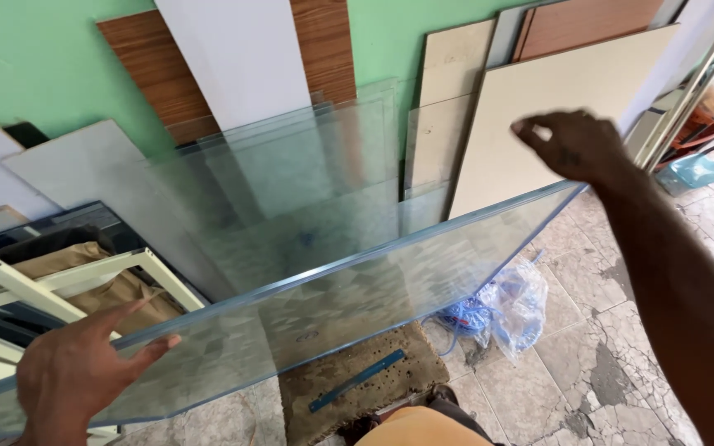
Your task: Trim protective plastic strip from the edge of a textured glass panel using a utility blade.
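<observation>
I hold a large clear glass sheet (357, 285) upright on its edge, tilted across the view from lower left to upper right. My left hand (76, 367) presses flat against its near face at the lower left, thumb over the top edge. My right hand (576, 144) grips the sheet's upper right corner, fingers curled over the top edge. Behind it, several more glass panes (307, 157) lean against the green wall.
Wooden and beige boards (539, 107) lean on the wall at the back. A white metal frame (35, 289) stands at the left. A blue ruler (357, 380) lies on a brown mat, beside a plastic bag (506, 306) on the cracked tile floor.
</observation>
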